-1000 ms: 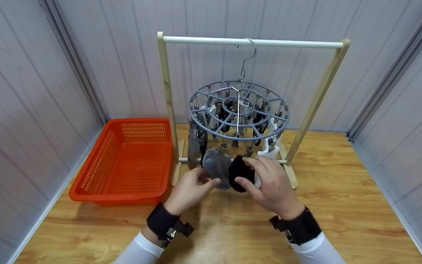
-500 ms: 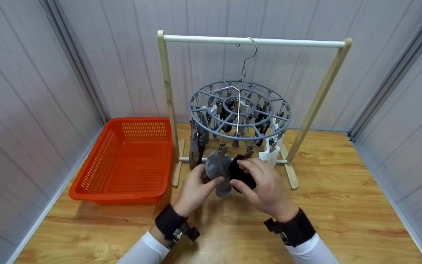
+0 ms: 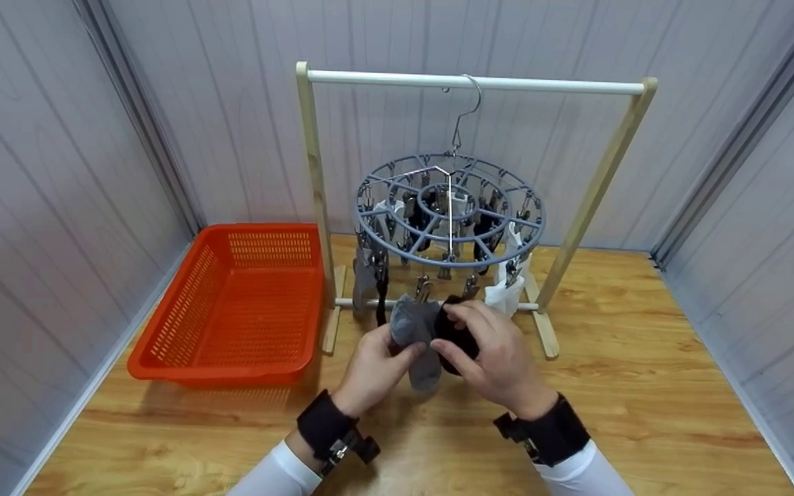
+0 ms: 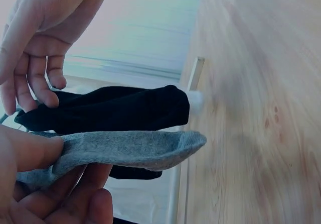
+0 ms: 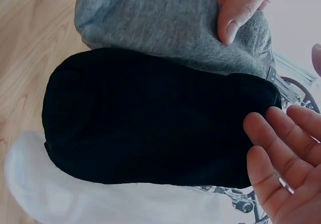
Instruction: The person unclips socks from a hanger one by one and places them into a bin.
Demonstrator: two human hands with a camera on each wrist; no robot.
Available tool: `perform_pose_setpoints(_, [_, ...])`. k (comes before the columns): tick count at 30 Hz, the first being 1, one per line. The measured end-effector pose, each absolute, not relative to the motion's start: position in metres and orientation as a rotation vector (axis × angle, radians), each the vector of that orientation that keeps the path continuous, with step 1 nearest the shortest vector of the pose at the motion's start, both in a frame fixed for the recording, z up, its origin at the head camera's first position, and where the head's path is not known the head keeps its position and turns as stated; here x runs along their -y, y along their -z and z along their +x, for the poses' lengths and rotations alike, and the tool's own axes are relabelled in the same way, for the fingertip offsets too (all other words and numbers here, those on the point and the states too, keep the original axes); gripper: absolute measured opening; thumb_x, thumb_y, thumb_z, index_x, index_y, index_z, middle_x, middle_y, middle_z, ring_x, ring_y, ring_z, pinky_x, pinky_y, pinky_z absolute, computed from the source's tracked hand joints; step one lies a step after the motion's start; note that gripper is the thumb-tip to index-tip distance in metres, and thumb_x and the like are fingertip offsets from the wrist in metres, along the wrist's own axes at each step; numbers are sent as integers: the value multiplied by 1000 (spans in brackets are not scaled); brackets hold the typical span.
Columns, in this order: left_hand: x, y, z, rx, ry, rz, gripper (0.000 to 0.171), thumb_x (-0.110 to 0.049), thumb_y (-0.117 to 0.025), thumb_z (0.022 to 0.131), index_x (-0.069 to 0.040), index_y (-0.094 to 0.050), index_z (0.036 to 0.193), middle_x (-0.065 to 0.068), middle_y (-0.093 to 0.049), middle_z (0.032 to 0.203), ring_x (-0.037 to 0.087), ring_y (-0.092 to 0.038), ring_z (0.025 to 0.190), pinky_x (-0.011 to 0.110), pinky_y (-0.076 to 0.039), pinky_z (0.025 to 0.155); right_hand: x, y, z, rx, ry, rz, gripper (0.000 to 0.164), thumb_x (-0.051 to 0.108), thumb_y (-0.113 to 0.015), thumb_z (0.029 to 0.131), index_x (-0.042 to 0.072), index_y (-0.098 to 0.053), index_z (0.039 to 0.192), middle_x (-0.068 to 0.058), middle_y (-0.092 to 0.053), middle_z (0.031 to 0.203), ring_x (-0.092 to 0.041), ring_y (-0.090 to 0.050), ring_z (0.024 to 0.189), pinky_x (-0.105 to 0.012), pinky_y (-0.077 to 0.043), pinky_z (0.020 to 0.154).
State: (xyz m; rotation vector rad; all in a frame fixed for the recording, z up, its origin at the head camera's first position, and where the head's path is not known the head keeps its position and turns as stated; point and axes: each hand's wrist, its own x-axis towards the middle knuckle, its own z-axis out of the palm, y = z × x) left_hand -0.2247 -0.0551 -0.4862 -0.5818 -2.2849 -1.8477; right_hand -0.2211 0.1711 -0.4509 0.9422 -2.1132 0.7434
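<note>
My left hand pinches a grey sock between thumb and fingers; its toe end points down. At the sock's upper end is a metal clip of the round drying hanger. Right beside it hangs a black sock, with another clip at its top. My right hand is at the black sock, its fingertips touching the edge near the opening and the thumb apart from them in the right wrist view. A white sock shows behind the black one.
The hanger hooks onto the white bar of a wooden stand. More socks hang around it, including a white sock on the right. An orange basket stands to the left on the wooden table. Grey panel walls enclose three sides.
My left hand has shifted slightly right, and the grey sock has turned and come lower, its toe further below the hand. The right hand stays at the black sock, fingers slightly shifted.
</note>
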Motion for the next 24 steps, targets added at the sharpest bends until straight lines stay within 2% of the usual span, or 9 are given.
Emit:
perform_pose_setpoints(6, [53,488,-223,2282,1855,-590,28,-6,-80,100,0,-78,127,13,-81,122,25,-77,111,39,-62,96,-170,452,-222,2108,-736,929,48,41,-77,107,0,-73,132,-9,-73,120,-20,-71,103,-41,-61,89])
perform_pose_setpoints(11, [53,488,-222,2282,1832,-582,24,-5,-79,100,0,-78,124,12,-81,119,24,-76,109,40,-63,94,-168,452,-220,2068,-763,941,44,39,-76,108,1,-75,130,-8,-71,116,-18,-69,95,-36,-59,80])
perform_pose_setpoints(15, [53,488,-220,2288,1818,-556,23,-6,-79,99,0,-78,121,13,-81,118,25,-76,108,41,-64,92,-165,451,-217,2014,-778,977,38,30,-79,105,0,-75,128,-8,-71,113,-17,-66,91,-30,-56,76])
perform_pose_setpoints(18, [52,487,-219,2292,1802,-541,24,-6,-79,99,0,-78,122,14,-80,119,26,-76,109,42,-64,92,-162,450,-216,2001,-794,998,35,24,-81,103,0,-75,128,-8,-71,114,-18,-67,93,-27,-56,79])
perform_pose_setpoints(24, [50,486,-215,2289,1838,-595,30,-7,-78,100,1,-76,128,15,-80,124,25,-77,111,39,-64,93,-161,455,-218,2076,-856,951,37,25,-81,103,-1,-73,129,-10,-72,117,-22,-69,101,-32,-59,88])
